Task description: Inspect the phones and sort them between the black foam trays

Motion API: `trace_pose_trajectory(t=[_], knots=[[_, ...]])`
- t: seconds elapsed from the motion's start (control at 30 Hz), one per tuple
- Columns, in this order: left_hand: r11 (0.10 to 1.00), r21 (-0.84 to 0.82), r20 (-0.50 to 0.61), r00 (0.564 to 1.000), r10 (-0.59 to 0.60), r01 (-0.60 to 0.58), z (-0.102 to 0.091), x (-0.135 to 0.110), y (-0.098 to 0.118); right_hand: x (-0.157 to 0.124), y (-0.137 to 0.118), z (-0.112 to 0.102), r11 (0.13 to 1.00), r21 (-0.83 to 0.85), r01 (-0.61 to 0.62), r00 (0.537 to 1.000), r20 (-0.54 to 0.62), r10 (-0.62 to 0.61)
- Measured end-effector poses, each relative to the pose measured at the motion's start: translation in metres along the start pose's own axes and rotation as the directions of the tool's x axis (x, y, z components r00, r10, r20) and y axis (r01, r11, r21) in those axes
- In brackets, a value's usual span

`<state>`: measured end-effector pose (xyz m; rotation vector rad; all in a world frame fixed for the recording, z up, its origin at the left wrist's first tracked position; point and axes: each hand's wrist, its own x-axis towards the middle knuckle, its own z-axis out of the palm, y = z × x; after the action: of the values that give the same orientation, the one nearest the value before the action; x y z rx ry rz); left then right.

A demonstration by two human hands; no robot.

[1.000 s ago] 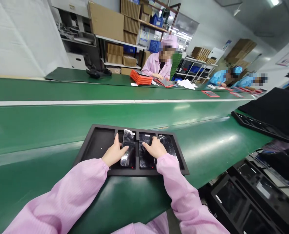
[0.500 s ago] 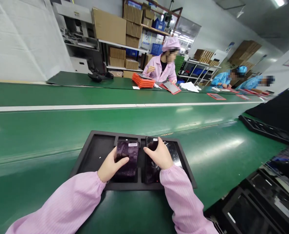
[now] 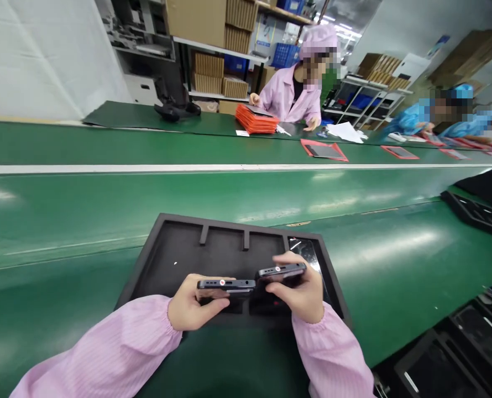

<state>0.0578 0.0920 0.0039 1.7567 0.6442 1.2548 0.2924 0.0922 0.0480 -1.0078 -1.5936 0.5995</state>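
Note:
My left hand (image 3: 194,301) grips a dark smartphone (image 3: 226,286), its port edge tipped toward me with a small red-and-white dot on it. A second smartphone (image 3: 281,271) is pinched in my right hand (image 3: 302,287), edge toward me as well and slightly tilted. The inner ends of the two phones meet or nearly meet. Both are held over a black divided tray (image 3: 140,276). In the tray's right compartment lies another glossy black phone (image 3: 306,249), partly hidden by my right hand.
The tray rests on a green bench (image 3: 84,210). Opposite, a person in pink (image 3: 291,91) sits by a stack of orange-red sleeves (image 3: 256,119). Farther right are people in blue (image 3: 412,119). Black trays (image 3: 440,359) stand at lower right, and another tray (image 3: 474,215) lies beyond.
Both phones have been lifted from the tray compartments and tipped so their port edges face me. The view has shifted, and the person opposite has let go of a red-edged sleeve.

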Motion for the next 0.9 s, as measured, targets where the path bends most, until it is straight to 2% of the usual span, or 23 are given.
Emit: trace_pose_trajectory(t=[0.1, 0.17, 0.23, 0.27, 0.37, 0.43, 0.57, 0.7, 0.77, 0.8, 0.83, 0.87, 0.9], knots=[[0.985, 0.044, 0.052, 0.985, 0.165, -0.167, 0.0, 0.001, 0.001, -0.002, -0.001, -0.007, 0.98, 0.044, 0.195, 0.981, -0.028, -0.194], [0.963, 0.037, 0.099, 0.96, 0.262, -0.266, -0.001, 0.002, 0.0, -0.006, -0.001, -0.009, 0.958, 0.061, 0.282, 0.959, -0.002, -0.282], [0.95, 0.038, 0.121, 0.945, 0.302, -0.309, -0.001, 0.003, -0.002, -0.009, 0.0, -0.009, 0.938, 0.052, 0.344, 0.938, 0.038, -0.346], [0.956, 0.047, 0.141, 0.949, 0.281, -0.29, -0.002, 0.002, -0.003, -0.01, 0.0, -0.009, 0.93, 0.034, 0.365, 0.929, 0.05, -0.366], [0.981, 0.077, 0.194, 0.967, 0.163, -0.18, -0.001, 0.0, -0.008, -0.007, -0.004, -0.009, 0.93, -0.01, 0.368, 0.927, 0.088, -0.366], [0.985, 0.085, 0.203, 0.97, 0.132, -0.152, -0.001, -0.002, -0.011, -0.005, -0.008, -0.009, 0.938, -0.016, 0.347, 0.931, 0.128, -0.342], [0.984, 0.051, 0.203, 0.967, 0.158, -0.171, 0.0, -0.005, -0.015, -0.005, -0.009, -0.011, 0.945, -0.004, 0.326, 0.938, 0.128, -0.323], [0.963, -0.061, 0.17, 0.948, 0.27, -0.263, 0.0, -0.005, -0.01, -0.01, -0.004, -0.013, 0.946, 0.002, 0.324, 0.937, 0.139, -0.321], [0.975, -0.1, 0.087, 0.974, 0.208, -0.2, 0.001, -0.001, -0.005, -0.012, -0.001, -0.01, 0.952, 0.006, 0.308, 0.945, 0.115, -0.306], [0.987, -0.116, -0.005, 0.993, 0.114, -0.114, 0.002, 0.002, -0.002, -0.012, 0.0, -0.008, 0.958, 0.006, 0.286, 0.955, 0.074, -0.286], [0.989, -0.147, -0.136, 0.991, -0.006, -0.014, 0.003, 0.008, 0.0, -0.012, 0.001, -0.005, 0.966, 0.009, 0.257, 0.966, 0.017, -0.257], [0.977, -0.2, -0.279, 0.952, -0.129, 0.073, 0.004, 0.015, 0.003, -0.012, 0.002, -0.002, 0.975, 0.018, 0.223, 0.974, -0.046, -0.222], [0.953, -0.275, -0.399, 0.887, -0.233, 0.127, 0.005, 0.023, 0.005, -0.012, 0.003, 0.001, 0.981, 0.033, 0.19, 0.977, -0.104, -0.186]])
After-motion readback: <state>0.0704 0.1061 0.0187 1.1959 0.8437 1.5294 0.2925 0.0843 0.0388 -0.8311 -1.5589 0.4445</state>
